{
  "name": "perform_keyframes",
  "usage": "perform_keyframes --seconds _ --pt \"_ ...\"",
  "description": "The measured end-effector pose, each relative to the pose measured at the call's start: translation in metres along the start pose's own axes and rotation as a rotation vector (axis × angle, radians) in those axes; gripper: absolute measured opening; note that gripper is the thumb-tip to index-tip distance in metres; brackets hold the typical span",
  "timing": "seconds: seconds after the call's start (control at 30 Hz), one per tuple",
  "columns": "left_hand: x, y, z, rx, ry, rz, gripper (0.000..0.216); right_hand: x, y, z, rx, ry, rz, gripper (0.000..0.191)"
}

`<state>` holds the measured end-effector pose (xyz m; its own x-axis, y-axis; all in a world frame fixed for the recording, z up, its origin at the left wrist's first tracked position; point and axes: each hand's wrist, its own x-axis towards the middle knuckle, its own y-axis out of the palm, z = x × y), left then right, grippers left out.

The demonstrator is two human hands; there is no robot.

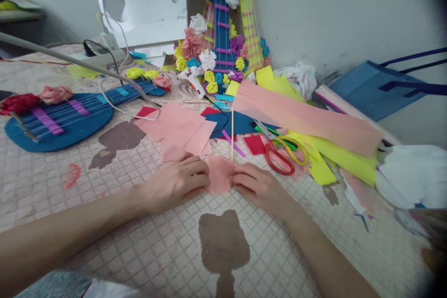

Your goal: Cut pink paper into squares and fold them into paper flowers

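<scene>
A small pink paper square (220, 174) lies on the quilted cover, held between both hands. My left hand (179, 181) grips its left edge with curled fingers. My right hand (256, 186) pinches its right edge, fingers pressed down on it. A thin wooden stick (232, 135) lies just beyond the paper, its near end by my right fingertips. More pink paper sheets (178, 125) are stacked behind my left hand.
Red-and-yellow scissors (281, 151) lie right of the stick among pink and yellow paper strips (307, 118). A blue felt guitar (66, 118) with paper roses lies at left. A glue gun (192, 79) and flower-covered guitars (223, 32) stand at the back. A blue bag (377, 86) leans at right.
</scene>
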<state>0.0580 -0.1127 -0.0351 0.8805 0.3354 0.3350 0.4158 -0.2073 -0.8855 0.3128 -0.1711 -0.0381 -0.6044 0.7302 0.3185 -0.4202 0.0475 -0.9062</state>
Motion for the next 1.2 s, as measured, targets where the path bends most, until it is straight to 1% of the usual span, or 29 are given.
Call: perform_keyframes --seconds 0.1,0.2,0.3,0.4,0.5,0.53,0.6,0.67,0.77,0.87,0.97,1.2 --pt "0.001 0.000 -0.003 0.055 0.058 0.009 0.019 0.000 -0.005 0.001 -0.083 -0.053 0.019 0.020" --pt "0.003 0.000 -0.006 0.140 0.090 0.022 0.022 0.001 -0.006 0.001 -0.193 -0.153 0.043 0.024" --pt "0.003 0.001 -0.008 0.196 0.106 0.028 0.027 0.002 -0.002 0.001 -0.263 -0.223 0.018 0.024" --pt "0.003 0.002 -0.008 0.189 0.089 0.019 0.024 0.004 0.004 -0.001 -0.280 -0.239 -0.021 0.023" --pt "0.001 0.003 -0.008 0.124 0.044 -0.023 0.013 0.004 0.008 0.001 -0.239 -0.199 -0.067 0.022" --pt "0.000 0.004 -0.009 0.115 0.022 -0.040 0.013 0.003 0.009 0.002 -0.219 -0.171 -0.078 0.022" --pt "-0.002 0.004 -0.011 0.138 -0.016 -0.057 0.012 0.002 0.009 0.006 -0.179 -0.107 -0.072 0.020" --pt "-0.005 0.004 -0.014 0.202 -0.024 -0.057 0.008 0.000 0.008 0.010 -0.144 -0.051 -0.048 0.020" --pt "-0.007 0.002 -0.018 0.275 -0.001 -0.049 0.018 -0.003 0.009 0.015 -0.100 -0.010 -0.016 0.019" --pt "-0.008 0.002 -0.018 0.275 0.003 -0.037 0.020 -0.006 0.011 0.018 -0.049 0.012 0.005 0.017" --pt "-0.009 0.004 -0.016 0.210 -0.040 -0.021 0.018 -0.006 0.012 0.021 0.001 0.062 0.000 0.014" --pt "-0.006 0.006 -0.016 -0.119 -0.246 -0.044 0.010 -0.005 0.013 0.025 0.098 0.198 0.014 0.010"
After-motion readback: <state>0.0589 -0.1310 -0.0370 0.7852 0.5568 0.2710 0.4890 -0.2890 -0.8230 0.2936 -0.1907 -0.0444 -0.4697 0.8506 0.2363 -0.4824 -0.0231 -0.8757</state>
